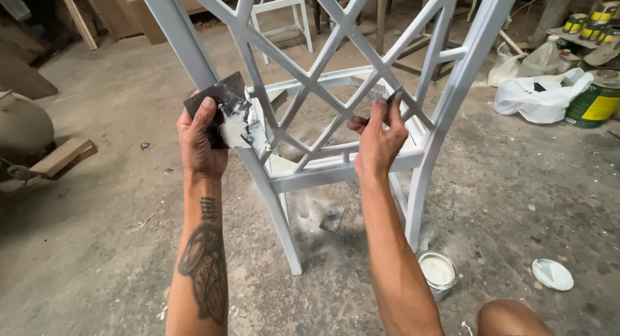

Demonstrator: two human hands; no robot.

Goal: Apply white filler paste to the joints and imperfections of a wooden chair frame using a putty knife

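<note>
A bare knee [510, 318] shows at the lower edge, nearest of all, below and to the right of the right hand. Just beyond it on the grey concrete floor [97, 245] stands a small open round tin of white filler [437, 272], with its round white-coated lid [552, 274] lying further right, apart from the tin.

The tattooed left forearm [203, 265] rises to the left hand [201, 145], which is closed around a dark flat square plate smeared with white putty [226, 113]; thumb and fingers clamp its lower left corner. The plate sits just beside the left rear leg of the white-painted wooden chair frame with a lattice back [336, 84], and the putty blob nearly touches the wood.

To the right of that hand, the right hand [380, 139] is pinched shut on a small dark scraper blade [391, 98], whose tip is pressed against a diagonal lattice bar. Below both hands, between the chair legs, a small dark flat scrap [332, 218] lies in white dust on the floor.

Left of the left hand, a short wooden block [63, 156] rests on a rounded beige object [22, 126]. Far right of the right hand lie a white plastic bag [539, 97] and a green and yellow paint can [595, 103]. Beyond the hands stands a second white chair frame [281, 13].
</note>
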